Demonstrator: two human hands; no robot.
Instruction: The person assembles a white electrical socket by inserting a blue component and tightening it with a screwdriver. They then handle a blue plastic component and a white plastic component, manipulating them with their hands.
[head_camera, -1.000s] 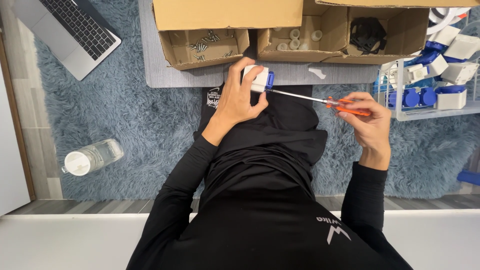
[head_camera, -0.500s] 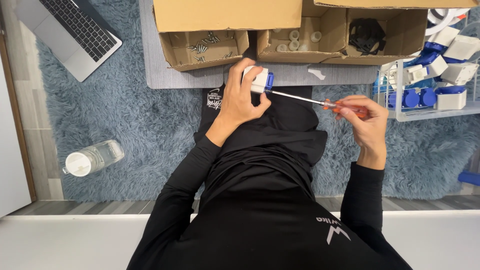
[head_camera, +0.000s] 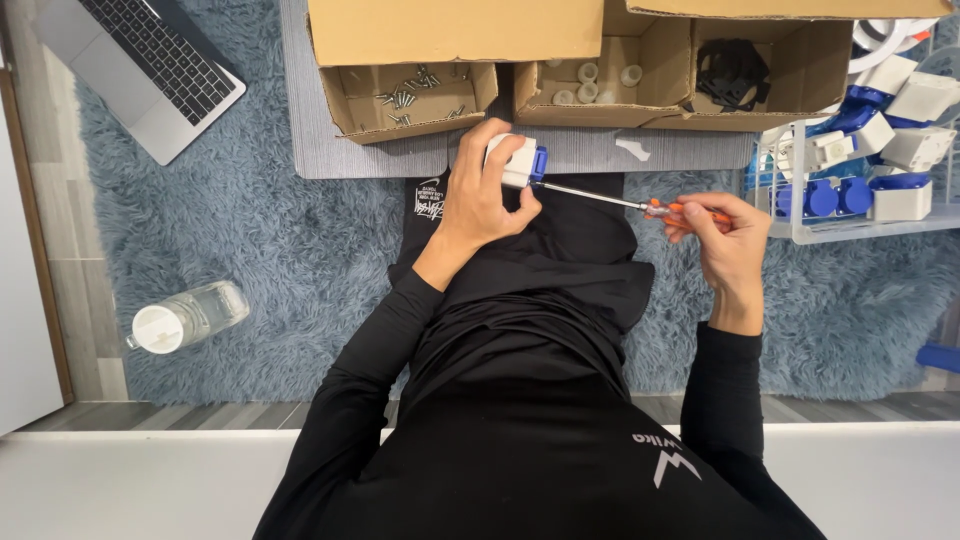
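Observation:
My left hand (head_camera: 482, 192) grips a small white box-shaped part with a blue end (head_camera: 520, 160), held over my lap in black clothing. My right hand (head_camera: 722, 238) is closed around the orange handle of a screwdriver (head_camera: 672, 209). Its thin metal shaft runs left and its tip meets the blue end of the white part. Both sleeves are black.
An open cardboard box with loose screws (head_camera: 405, 98) and another with white rings and a black item (head_camera: 690, 75) stand on a grey mat (head_camera: 330, 150). A wire basket (head_camera: 860, 170) holds several white-and-blue parts at right. A laptop (head_camera: 150, 70) and water bottle (head_camera: 185, 317) lie on the blue shaggy rug.
My right hand has shifted its fingers along the screwdriver handle, turning slightly. The left hand and the white part stay in place.

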